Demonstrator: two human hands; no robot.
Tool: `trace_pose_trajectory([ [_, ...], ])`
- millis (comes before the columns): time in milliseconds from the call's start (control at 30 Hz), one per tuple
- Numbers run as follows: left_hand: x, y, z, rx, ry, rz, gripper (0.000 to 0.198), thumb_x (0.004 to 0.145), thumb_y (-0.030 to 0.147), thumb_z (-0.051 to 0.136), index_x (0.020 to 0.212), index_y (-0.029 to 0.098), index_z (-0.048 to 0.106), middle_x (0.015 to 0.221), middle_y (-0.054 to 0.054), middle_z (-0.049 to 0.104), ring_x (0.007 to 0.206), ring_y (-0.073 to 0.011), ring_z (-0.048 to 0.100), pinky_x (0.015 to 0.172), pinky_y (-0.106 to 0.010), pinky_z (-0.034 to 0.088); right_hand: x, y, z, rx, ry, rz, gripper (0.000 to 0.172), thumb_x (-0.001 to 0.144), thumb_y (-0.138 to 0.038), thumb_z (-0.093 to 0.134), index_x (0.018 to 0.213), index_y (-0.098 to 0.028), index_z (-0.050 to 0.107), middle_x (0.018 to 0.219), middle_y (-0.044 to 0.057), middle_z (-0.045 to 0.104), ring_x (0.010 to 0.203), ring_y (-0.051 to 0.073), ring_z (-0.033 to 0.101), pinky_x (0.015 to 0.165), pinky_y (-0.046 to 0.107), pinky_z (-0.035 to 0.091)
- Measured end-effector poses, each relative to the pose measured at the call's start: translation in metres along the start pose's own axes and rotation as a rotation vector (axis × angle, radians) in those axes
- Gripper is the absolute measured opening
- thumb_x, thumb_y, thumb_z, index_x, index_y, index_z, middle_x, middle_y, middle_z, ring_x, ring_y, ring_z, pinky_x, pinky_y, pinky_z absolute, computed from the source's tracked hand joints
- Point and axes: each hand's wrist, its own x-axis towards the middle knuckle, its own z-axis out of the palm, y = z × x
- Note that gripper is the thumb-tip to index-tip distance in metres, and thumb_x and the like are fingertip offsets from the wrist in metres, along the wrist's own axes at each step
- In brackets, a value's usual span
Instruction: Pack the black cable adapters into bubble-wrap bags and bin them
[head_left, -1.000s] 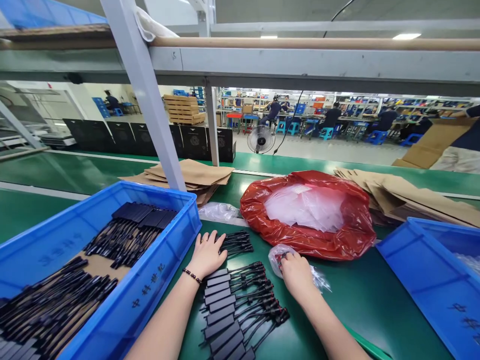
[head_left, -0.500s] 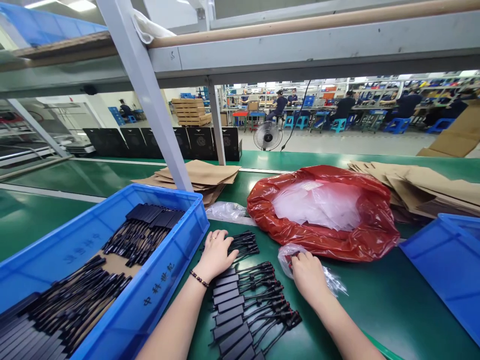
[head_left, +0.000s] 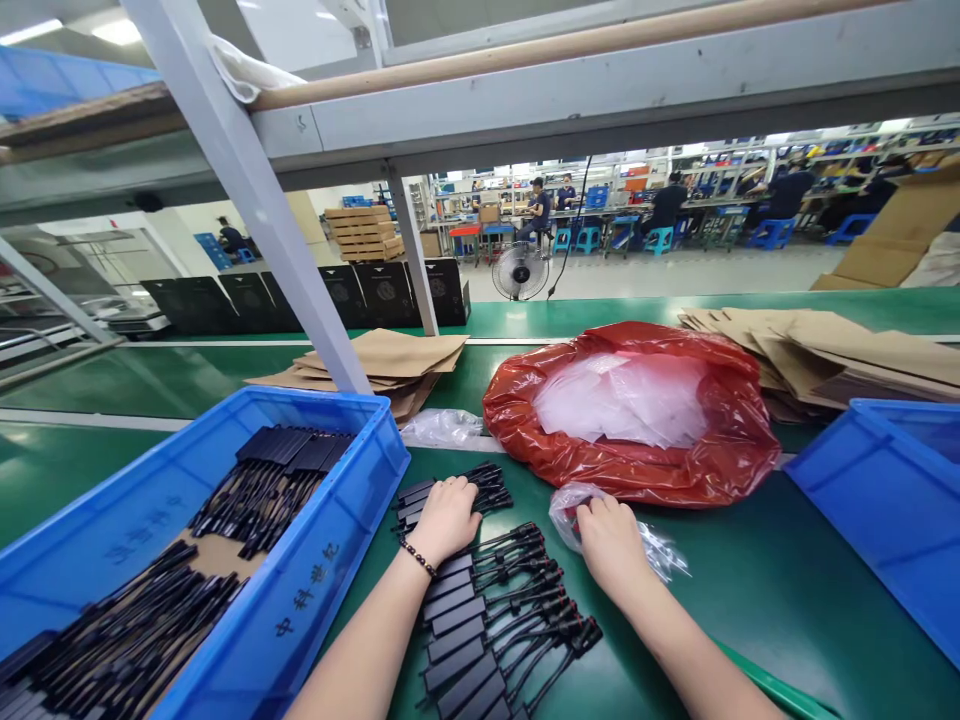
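Note:
My left hand lies over the upper group of black adapter cables, its fingers bent down around a cable. Below it, a row of more black adapter cables fans out, flat bodies at the left and plugs at the right; some plug ends show red. My right hand has its curled fingertips in the mouth of a small clear plastic bag, where a bit of red shows. What those fingertips pinch is hidden. The bag's far end sticks out right of the hand.
A blue bin with many black adapter cables stands left; another blue bin is right. Ahead sits a red plastic bag full of clear pouches. Cardboard sheets lie behind. A slanted metal post rises nearby.
My left hand has moved right, off the adapter bodies toward their cable ends, and its fingers have drawn in. My right hand stays at the small bag. The view has shifted slightly.

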Motion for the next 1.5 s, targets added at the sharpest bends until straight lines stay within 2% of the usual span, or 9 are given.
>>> trace_pose_trajectory([
  [433,0.003,-0.006,0.001,-0.216,-0.017,0.034,0.003,0.071,0.018,0.052,0.073,0.020,0.053,0.078,-0.001,0.056,0.079,-0.0174,0.051,0.070,-0.028,0.038,0.003,0.004,-0.001,0.011,-0.009,-0.035,0.020,0.078,-0.005,0.050,0.075,-0.013,0.068,0.077,0.010,0.066,0.078,0.025,0.057,0.066,0.033,0.034],
  [667,0.003,-0.007,-0.002,-0.325,-0.057,0.045,0.011,0.073,0.019,0.049,0.078,0.021,0.058,0.081,-0.002,0.060,0.083,-0.0182,0.052,0.074,-0.027,0.037,0.004,0.008,0.003,0.034,0.015,-0.049,0.020,0.079,-0.006,0.049,0.071,-0.015,0.065,0.074,0.008,0.065,0.077,0.024,0.055,0.066,0.032,0.033],
  [900,0.008,-0.005,0.001,-0.505,-0.098,-0.010,0.011,0.068,0.024,0.052,0.076,0.018,0.057,0.067,0.002,0.057,0.064,-0.0145,0.051,0.060,-0.024,0.037,0.003,0.009,-0.003,0.124,0.057,0.016,0.017,0.074,-0.003,0.048,0.079,-0.014,0.060,0.078,0.008,0.061,0.075,0.020,0.054,0.067,0.029,0.033],
  [1000,0.011,0.000,0.001,-0.630,-0.093,0.029,0.020,0.069,0.024,0.052,0.087,0.020,0.058,0.080,0.000,0.062,0.075,-0.0160,0.054,0.070,-0.026,0.040,0.003,0.017,-0.006,0.356,0.064,0.030,0.020,0.074,-0.005,0.043,0.081,-0.015,0.059,0.081,0.006,0.060,0.073,0.017,0.055,0.066,0.027,0.037],
  [1100,0.017,0.003,0.002,-0.775,-0.105,0.072,0.014,0.070,0.023,0.050,0.081,0.019,0.059,0.086,-0.001,0.062,0.082,-0.0165,0.054,0.078,-0.027,0.040,0.006,0.030,-0.012,0.851,0.045,0.134,0.016,0.077,-0.017,0.042,0.077,-0.017,0.058,0.072,0.003,0.060,0.064,0.015,0.056,0.062,0.027,0.042],
  [1167,0.021,0.003,0.004,-0.875,-0.138,0.064,0.011,0.069,0.024,0.053,0.074,0.016,0.058,0.077,-0.001,0.060,0.072,-0.0147,0.054,0.070,-0.027,0.043,0.010,0.037,-0.018,1.271,-0.012,0.259,0.014,0.074,-0.028,0.050,0.077,-0.016,0.057,0.061,0.001,0.060,0.054,0.015,0.055,0.055,0.028,0.044],
  [1233,0.025,0.002,0.004,-0.976,-0.178,0.042,0.018,0.066,0.027,0.056,0.078,0.015,0.058,0.071,0.000,0.056,0.058,-0.0110,0.051,0.057,-0.025,0.042,0.016,0.038,-0.027,1.632,-0.042,0.373,0.023,0.065,-0.034,0.063,0.077,-0.015,0.057,0.054,-0.001,0.058,0.049,0.013,0.054,0.051,0.025,0.043],
  [1367,0.030,0.006,0.002,-1.132,-0.204,-0.009,0.047,0.066,0.036,0.060,0.107,0.016,0.051,0.062,0.006,0.048,0.046,-0.0059,0.040,0.041,-0.019,0.032,0.040,0.019,-0.042,2.031,-0.051,0.433,0.030,0.051,-0.027,0.077,0.072,-0.013,0.059,0.056,-0.003,0.058,0.048,0.008,0.052,0.047,0.019,0.042],
  [1500,0.033,0.013,0.001,-1.202,-0.189,-0.073,0.037,0.072,0.048,0.052,0.087,0.014,0.055,0.044,0.010,0.036,0.035,-0.0036,0.027,0.035,-0.017,0.019,0.066,-0.016,-0.037,2.208,-0.168,0.435,0.030,0.048,-0.021,0.079,0.071,-0.014,0.061,0.058,-0.002,0.060,0.050,0.008,0.055,0.048,0.017,0.044],
])
